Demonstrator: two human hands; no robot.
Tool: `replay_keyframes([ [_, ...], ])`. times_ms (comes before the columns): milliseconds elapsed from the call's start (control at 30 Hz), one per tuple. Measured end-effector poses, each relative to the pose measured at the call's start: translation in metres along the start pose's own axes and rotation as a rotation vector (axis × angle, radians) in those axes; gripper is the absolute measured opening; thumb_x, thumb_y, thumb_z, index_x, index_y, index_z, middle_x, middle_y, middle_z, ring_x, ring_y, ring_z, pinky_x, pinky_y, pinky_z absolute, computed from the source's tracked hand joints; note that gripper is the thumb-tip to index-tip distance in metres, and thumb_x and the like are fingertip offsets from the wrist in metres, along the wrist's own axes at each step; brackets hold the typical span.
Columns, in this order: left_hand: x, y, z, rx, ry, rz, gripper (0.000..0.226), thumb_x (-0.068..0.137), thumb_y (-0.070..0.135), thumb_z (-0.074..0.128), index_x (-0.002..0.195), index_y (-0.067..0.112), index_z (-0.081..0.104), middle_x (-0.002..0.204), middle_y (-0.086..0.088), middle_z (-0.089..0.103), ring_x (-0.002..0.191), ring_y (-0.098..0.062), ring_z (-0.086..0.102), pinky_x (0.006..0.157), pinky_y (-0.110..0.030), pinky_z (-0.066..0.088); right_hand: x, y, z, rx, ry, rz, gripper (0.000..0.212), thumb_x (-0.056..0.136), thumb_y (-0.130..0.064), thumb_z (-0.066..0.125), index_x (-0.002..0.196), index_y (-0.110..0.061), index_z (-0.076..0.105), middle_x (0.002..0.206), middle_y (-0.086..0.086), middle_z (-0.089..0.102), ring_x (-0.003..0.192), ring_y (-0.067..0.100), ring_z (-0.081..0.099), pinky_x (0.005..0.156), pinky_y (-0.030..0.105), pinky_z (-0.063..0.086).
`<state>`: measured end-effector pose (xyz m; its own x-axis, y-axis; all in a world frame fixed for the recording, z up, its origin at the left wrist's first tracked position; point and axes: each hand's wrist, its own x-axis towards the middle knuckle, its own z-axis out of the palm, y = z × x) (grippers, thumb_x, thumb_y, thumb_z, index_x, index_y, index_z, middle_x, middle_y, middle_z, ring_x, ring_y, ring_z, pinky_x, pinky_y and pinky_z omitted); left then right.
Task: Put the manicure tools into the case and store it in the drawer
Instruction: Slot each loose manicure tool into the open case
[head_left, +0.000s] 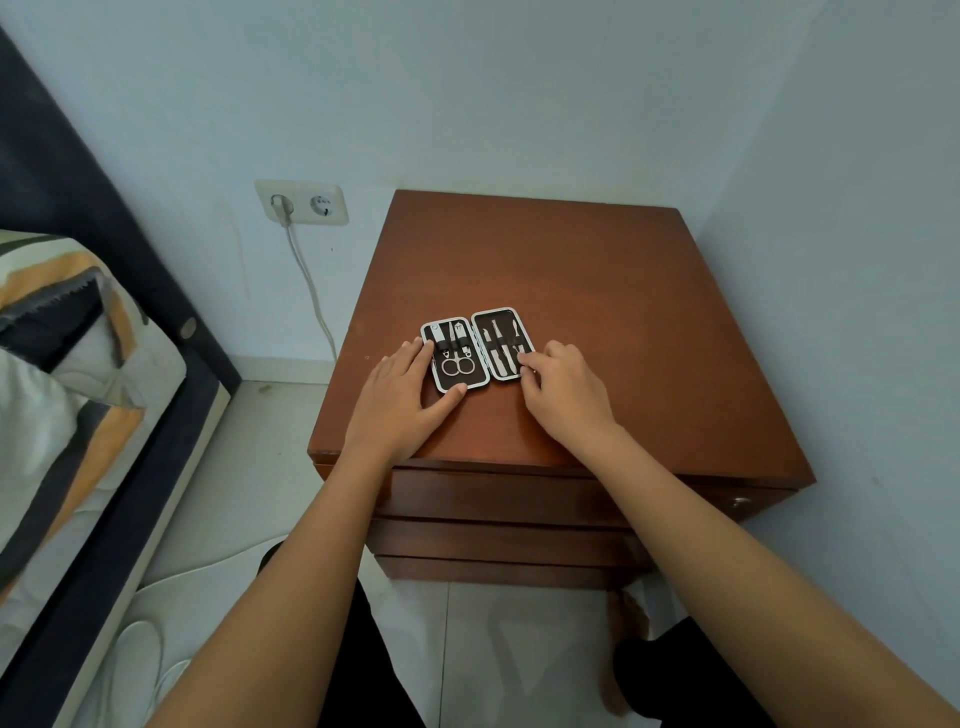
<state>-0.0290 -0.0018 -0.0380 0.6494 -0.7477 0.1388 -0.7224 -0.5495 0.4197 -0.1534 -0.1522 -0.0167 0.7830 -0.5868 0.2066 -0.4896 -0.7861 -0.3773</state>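
Observation:
A small manicure case (477, 349) lies opened flat on top of the brown wooden nightstand (597, 291). Scissors (458, 366) and clippers sit under straps in its left half. Several slim metal tools (503, 347) sit in its right half. My left hand (402, 400) rests flat against the case's left edge, its thumb at the lower rim. My right hand (563, 387) touches the lower right corner of the right half with its fingertips. The top drawer (498, 496) below the tabletop is shut.
Two more shut drawers (498, 545) sit under the top one. A wall socket (301, 202) with a white cable is left of the nightstand. A bed (67, 389) with a striped cover stands at the left. White walls close in behind and to the right.

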Motion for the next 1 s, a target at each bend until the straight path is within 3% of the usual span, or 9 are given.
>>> replay_keyframes([
  [367,0.0,0.001,0.0,-0.004,-0.003,-0.012,0.073,0.09,0.059,0.039,0.148,0.018,0.023,0.157,-0.002,0.023,0.145,-0.017,0.017,0.119,-0.035,0.011,0.0,-0.003,0.001,-0.092,-0.173,-0.004,0.046,0.097,-0.035,0.035,0.139,-0.019,0.035,0.118,0.01,0.046,0.109,0.027,0.044,0.082,0.042,0.045],
  [533,0.0,0.0,0.0,-0.007,0.004,-0.001,0.072,0.09,0.057,0.04,0.148,0.017,0.024,0.156,-0.003,0.023,0.145,-0.017,0.017,0.118,-0.035,0.01,-0.016,0.008,0.002,0.058,-0.015,-0.043,0.037,0.095,-0.026,0.044,0.129,-0.012,0.051,0.103,0.008,0.052,0.098,0.025,0.049,0.08,0.041,0.048],
  [667,0.0,0.0,-0.001,-0.008,0.002,0.0,0.073,0.09,0.058,0.04,0.148,0.018,0.023,0.157,-0.002,0.023,0.145,-0.017,0.017,0.118,-0.035,0.01,-0.023,0.011,0.003,0.037,0.039,-0.084,0.034,0.094,-0.024,0.047,0.123,-0.011,0.058,0.099,0.008,0.055,0.093,0.023,0.051,0.073,0.038,0.049],
  [833,0.0,0.0,0.001,-0.006,0.008,0.0,0.072,0.09,0.058,0.039,0.148,0.018,0.023,0.157,-0.002,0.023,0.145,-0.017,0.017,0.118,-0.034,0.009,-0.014,0.006,0.007,-0.106,-0.006,-0.041,0.039,0.095,-0.035,0.041,0.129,-0.017,0.052,0.102,0.007,0.05,0.095,0.024,0.047,0.07,0.035,0.04],
  [1000,0.0,-0.001,0.001,-0.023,0.017,0.001,0.073,0.09,0.058,0.041,0.148,0.018,0.024,0.156,-0.002,0.024,0.145,-0.016,0.017,0.118,-0.034,0.01,-0.008,0.001,0.009,-0.183,-0.069,0.007,0.046,0.096,-0.043,0.033,0.137,-0.023,0.04,0.112,0.007,0.046,0.104,0.025,0.044,0.078,0.036,0.039],
])
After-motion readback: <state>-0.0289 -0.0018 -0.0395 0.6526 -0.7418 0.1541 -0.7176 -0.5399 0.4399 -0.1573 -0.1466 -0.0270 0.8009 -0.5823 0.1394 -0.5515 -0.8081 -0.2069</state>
